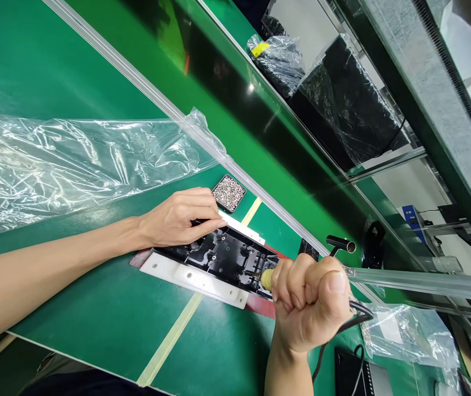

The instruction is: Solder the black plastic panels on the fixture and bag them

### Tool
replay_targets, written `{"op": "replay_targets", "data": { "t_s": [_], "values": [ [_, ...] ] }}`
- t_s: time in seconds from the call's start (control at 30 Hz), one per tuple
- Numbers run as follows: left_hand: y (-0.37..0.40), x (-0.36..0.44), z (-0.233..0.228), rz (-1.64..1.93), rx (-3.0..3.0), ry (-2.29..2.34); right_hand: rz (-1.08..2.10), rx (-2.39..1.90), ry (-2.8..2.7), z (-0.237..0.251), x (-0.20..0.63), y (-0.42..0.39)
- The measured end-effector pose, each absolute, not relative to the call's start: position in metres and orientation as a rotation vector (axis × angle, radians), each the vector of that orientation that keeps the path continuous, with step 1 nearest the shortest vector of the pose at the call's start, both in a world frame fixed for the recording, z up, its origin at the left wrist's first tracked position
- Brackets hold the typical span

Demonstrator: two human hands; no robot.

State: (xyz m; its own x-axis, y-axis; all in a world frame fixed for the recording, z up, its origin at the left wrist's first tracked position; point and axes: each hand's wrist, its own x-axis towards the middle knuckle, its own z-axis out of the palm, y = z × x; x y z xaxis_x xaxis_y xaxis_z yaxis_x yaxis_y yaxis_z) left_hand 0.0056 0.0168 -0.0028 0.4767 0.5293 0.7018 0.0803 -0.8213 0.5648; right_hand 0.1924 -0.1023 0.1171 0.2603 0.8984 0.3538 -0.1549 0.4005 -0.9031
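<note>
A black molded plastic panel (222,254) with ribs and small posts lies between two white rails (194,278) on the green bench. My right hand (311,300) is wrapped round a corded soldering iron (266,279), its yellow grip showing and its tip pointing down at the panel's right end. Whether the tip touches the plastic, I cannot tell. My left hand (189,215) rests over the panel's left part, thumb and fingertips brought together near the far rail; anything between them is hidden. Just beyond those fingers stands a small black tray (229,193) full of tiny metal pieces.
Clear plastic sheeting (95,165) covers the bench's left side. A metal profile (144,88) runs diagonally behind the work, and a horizontal bar (425,283) reaches in from the right. A black box (359,371) and a plastic bag (412,333) lie at lower right.
</note>
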Motion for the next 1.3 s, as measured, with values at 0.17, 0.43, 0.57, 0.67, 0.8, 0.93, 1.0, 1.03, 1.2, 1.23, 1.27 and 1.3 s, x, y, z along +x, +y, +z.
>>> {"op": "replay_targets", "data": {
  "t_s": [0.17, 0.43, 0.57, 0.67, 0.8, 0.93, 1.0, 1.03, 1.2, 1.23, 1.27, 1.3],
  "values": [
    [0.0174, 0.0052, -0.0037, 1.298, 2.261, 0.518, 0.864, -0.865, -1.054, 0.1171, 0.1939, -0.1031],
    [0.0177, 0.0045, -0.0049, 1.305, 2.283, 0.486, 0.854, -0.88, -1.044, 0.1161, 0.1933, -0.1041],
    [0.0174, 0.0044, -0.0049, 1.307, 2.285, 0.494, 0.854, -0.894, -1.042, 0.1162, 0.1935, -0.1046],
    [0.0171, 0.0047, -0.0044, 1.305, 2.27, 0.503, 0.848, -0.891, -1.047, 0.1167, 0.1936, -0.1044],
    [0.0169, 0.0051, -0.0038, 1.31, 2.264, 0.503, 0.852, -0.875, -1.055, 0.1171, 0.1932, -0.1036],
    [0.0169, 0.0053, -0.0034, 1.314, 2.268, 0.503, 0.861, -0.876, -1.045, 0.1163, 0.1934, -0.1036],
    [0.0168, 0.0054, -0.0032, 1.31, 2.267, 0.502, 0.859, -0.873, -1.044, 0.116, 0.1938, -0.1037],
    [0.0168, 0.0054, -0.0032, 1.307, 2.266, 0.504, 0.858, -0.872, -1.044, 0.1159, 0.1939, -0.1037],
    [0.0169, 0.005, -0.0036, 1.298, 2.266, 0.515, 0.86, -0.875, -1.052, 0.1164, 0.1935, -0.1038],
    [0.0171, 0.0049, -0.0038, 1.298, 2.269, 0.514, 0.858, -0.874, -1.053, 0.1165, 0.1933, -0.1038],
    [0.0173, 0.0049, -0.004, 1.297, 2.272, 0.512, 0.857, -0.872, -1.054, 0.1167, 0.1932, -0.1038],
    [0.0175, 0.0049, -0.0041, 1.297, 2.273, 0.513, 0.858, -0.871, -1.056, 0.1167, 0.1931, -0.1037]
  ]
}}
